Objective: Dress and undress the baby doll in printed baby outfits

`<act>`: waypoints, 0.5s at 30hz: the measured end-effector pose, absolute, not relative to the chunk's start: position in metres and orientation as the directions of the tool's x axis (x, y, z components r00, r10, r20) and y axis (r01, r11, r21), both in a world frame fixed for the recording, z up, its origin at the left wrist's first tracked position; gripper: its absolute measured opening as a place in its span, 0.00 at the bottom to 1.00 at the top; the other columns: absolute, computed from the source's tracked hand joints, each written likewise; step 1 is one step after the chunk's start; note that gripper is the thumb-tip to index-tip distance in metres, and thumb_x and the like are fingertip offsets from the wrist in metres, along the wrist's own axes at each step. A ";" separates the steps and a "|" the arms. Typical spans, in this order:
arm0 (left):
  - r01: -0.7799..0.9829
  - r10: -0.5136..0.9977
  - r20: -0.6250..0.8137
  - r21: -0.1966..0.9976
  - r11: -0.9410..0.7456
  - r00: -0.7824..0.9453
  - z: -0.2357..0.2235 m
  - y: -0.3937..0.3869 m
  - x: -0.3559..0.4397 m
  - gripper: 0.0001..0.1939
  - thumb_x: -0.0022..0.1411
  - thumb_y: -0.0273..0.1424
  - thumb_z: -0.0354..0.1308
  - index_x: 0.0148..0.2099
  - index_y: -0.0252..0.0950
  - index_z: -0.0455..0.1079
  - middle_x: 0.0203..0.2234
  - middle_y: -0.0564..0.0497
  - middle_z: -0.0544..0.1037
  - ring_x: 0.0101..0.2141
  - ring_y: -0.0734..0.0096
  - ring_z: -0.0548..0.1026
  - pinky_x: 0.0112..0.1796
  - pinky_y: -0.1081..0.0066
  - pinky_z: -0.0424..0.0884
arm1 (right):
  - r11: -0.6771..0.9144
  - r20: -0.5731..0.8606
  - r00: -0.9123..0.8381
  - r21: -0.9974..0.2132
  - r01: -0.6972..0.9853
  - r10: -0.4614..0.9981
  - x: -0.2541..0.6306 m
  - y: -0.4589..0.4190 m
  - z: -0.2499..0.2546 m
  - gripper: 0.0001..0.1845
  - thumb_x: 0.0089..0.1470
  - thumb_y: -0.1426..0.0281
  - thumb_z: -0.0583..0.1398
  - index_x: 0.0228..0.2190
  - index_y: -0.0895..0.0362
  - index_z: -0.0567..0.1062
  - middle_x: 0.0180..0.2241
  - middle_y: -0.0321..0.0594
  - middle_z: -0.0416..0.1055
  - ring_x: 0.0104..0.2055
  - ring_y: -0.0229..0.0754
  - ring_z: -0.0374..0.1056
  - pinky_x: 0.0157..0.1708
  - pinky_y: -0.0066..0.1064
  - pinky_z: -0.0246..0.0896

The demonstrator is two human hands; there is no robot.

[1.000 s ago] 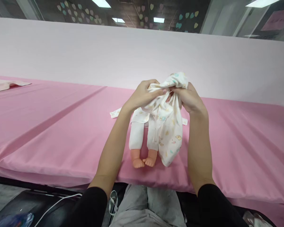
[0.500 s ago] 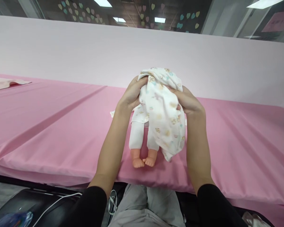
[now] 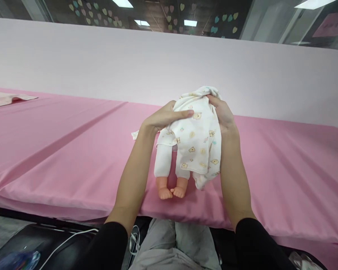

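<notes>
A white baby garment [image 3: 198, 140] printed with small bears hangs between my hands, its top edge bunched and its lower part draping down. My left hand [image 3: 171, 115] grips it at the upper left, thumb lying across the front. At the upper right, my right hand [image 3: 221, 110] pinches the cloth, its other fingers partly behind the fabric. Beneath the garment a baby doll [image 3: 163, 161] lies on its back, bare feet toward me. White legwear and the hem of a printed top show on the doll; the garment and my hands hide its head and most of its trunk.
A pink padded mat [image 3: 73, 157] covers the table, with a pale wall [image 3: 115, 63] behind it. A light pink cloth [image 3: 8, 99] lies at the far left. Below the front edge are a black chair [image 3: 53, 243] and a white cable [image 3: 70, 237].
The garment has gone from gathered and twisted to hanging flatter, its printed front now facing me. Both hands have shifted their hold along its upper part. The doll has stayed in place.
</notes>
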State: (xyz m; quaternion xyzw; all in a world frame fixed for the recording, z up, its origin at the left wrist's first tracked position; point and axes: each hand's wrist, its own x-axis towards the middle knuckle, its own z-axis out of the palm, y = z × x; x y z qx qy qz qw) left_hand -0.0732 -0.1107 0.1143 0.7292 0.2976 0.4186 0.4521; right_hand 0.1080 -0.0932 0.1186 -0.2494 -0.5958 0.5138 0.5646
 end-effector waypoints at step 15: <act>-0.009 0.729 0.376 0.892 -0.453 0.573 0.117 -0.113 -0.073 0.32 0.46 0.46 0.66 0.50 0.34 0.67 0.39 0.46 0.77 0.47 0.48 0.73 0.46 0.56 0.72 | 0.313 0.453 -0.355 -0.867 -0.387 0.818 0.104 -0.122 0.123 0.24 0.38 0.59 0.69 0.37 0.53 0.72 0.35 0.39 0.75 0.49 0.52 0.68 0.50 0.44 0.65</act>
